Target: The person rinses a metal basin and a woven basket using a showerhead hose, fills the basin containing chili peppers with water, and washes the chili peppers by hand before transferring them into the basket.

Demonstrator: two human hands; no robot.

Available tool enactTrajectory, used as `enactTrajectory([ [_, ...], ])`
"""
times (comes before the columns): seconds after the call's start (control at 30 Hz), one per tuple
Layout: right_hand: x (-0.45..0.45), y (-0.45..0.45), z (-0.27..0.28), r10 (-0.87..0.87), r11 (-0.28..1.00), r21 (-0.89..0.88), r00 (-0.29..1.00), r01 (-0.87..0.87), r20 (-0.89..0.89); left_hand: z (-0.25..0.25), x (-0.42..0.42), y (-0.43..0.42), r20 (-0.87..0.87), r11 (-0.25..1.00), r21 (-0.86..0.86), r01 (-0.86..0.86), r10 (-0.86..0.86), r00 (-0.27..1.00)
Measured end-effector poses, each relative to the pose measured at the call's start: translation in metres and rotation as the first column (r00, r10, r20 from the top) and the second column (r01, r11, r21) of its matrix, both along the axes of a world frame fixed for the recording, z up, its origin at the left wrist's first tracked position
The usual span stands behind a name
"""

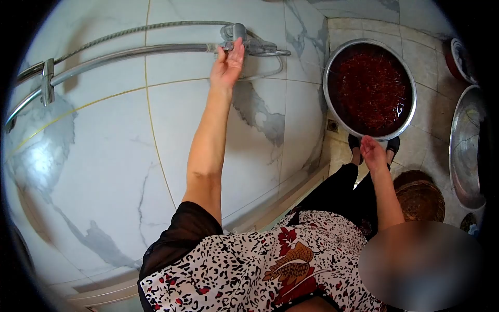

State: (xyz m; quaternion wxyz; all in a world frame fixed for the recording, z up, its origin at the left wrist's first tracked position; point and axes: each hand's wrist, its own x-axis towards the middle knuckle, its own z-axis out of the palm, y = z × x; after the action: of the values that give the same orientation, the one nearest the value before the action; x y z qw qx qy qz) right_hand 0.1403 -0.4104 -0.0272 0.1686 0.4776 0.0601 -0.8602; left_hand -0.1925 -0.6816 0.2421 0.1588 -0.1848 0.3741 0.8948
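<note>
My left hand (228, 65) reaches up to the chrome shower mixer tap (239, 34) on the wall. Its thumb and fingers are apart, stretched against the tap's body; a firm grip cannot be made out. Below the near rim of a round metal basin (413, 106) is my right hand (372, 152), loosely open with nothing visible in it. Dark red liquid (370, 86) fills the basin, with many small red pieces in it. Whether the right fingertips touch the rim is unclear.
A metal rail (140, 50) and a flexible hose (156, 24) run along the marbled wall. At the right stand a large metal pan (465, 148) and a red-sided container (456, 62). A brown woven item (423, 200) lies near my legs. A floor drain (332, 125) sits beside the basin.
</note>
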Motion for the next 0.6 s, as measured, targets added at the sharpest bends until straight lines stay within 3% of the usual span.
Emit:
enactTrajectory([
  [0.13, 0.004, -0.003, -0.012, 0.027, 1.0, -0.007, 1.0, -0.027, 0.014, 0.003, 0.003, 0.005, -0.033, 0.998, -0.054, 0.035, -0.037, 0.999],
  [0.23, 0.005, -0.001, -0.015, 0.014, 1.0, -0.025, 1.0, -0.014, 0.009, -0.002, -0.001, 0.003, 0.078, 0.994, -0.1, 0.034, -0.027, 0.997],
  [0.3, 0.006, 0.002, -0.016, -0.022, 0.999, -0.045, 1.0, 0.023, 0.01, -0.003, 0.001, 0.005, 0.072, 0.999, 0.036, 0.032, -0.035, 0.997],
  [0.43, 0.006, 0.01, -0.017, -0.018, 0.999, -0.027, 0.999, 0.019, 0.031, -0.005, 0.007, 0.016, 0.018, 0.996, -0.042, -0.077, 0.078, 0.997],
  [0.6, 0.001, 0.016, -0.021, -0.002, 0.999, -0.033, 1.0, 0.003, 0.028, -0.008, 0.005, 0.015, -0.032, 0.997, 0.037, -0.069, 0.07, 0.997],
])
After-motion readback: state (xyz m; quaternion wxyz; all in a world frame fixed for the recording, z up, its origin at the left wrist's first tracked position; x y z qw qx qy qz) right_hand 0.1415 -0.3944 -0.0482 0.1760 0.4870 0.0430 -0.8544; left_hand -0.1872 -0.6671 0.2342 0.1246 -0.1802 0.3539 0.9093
